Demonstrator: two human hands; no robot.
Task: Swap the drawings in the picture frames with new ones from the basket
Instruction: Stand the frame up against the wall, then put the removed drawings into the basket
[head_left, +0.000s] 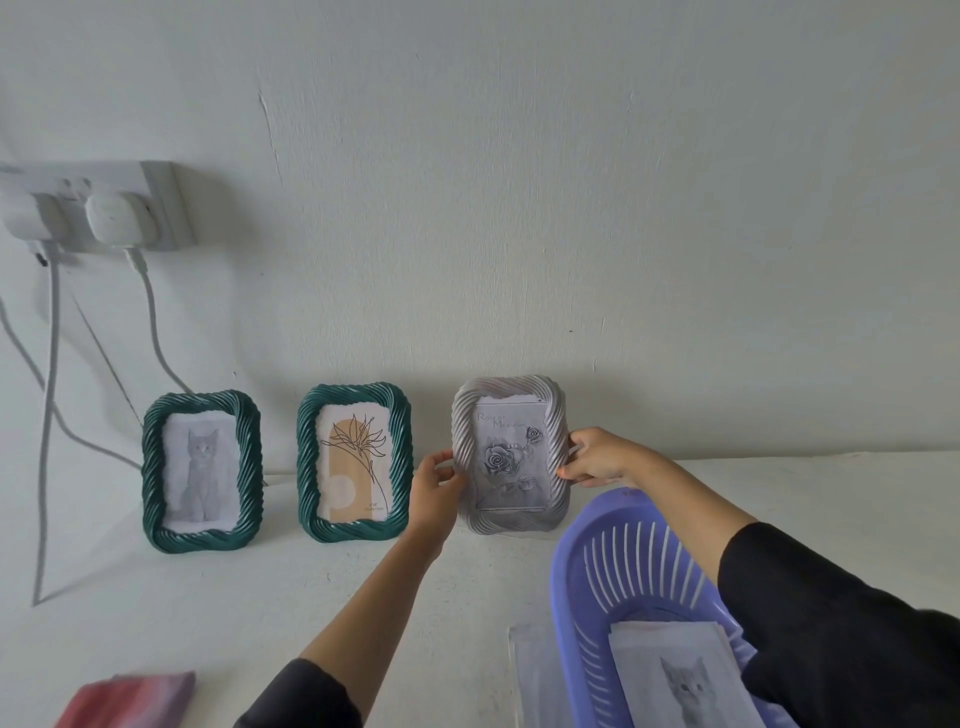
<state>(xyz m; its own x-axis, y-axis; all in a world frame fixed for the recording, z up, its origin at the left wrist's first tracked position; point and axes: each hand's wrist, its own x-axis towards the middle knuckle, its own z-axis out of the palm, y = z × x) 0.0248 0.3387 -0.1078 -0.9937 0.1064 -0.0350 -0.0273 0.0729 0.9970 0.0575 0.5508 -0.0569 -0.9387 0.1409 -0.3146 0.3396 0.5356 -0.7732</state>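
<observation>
A grey rope-pattern frame (511, 454) with a rose drawing stands upright at the wall on the white table. My left hand (436, 488) grips its left edge and my right hand (597, 460) grips its right edge. To its left stand two green frames: the middle one (355, 470) holds a line drawing of a plant, the far-left one (202, 470) a grey cat drawing. A purple slotted basket (623, 561) sits at the lower right under my right arm, with a kitten drawing (685, 675) on top of the sheets inside it.
A loose sheet (532, 670) lies on the table beside the basket's left side. A red-pink object (130, 699) lies at the bottom left edge. A wall socket (98, 208) with plugs sits upper left, its cables (49, 415) hanging down to the table behind the far-left frame.
</observation>
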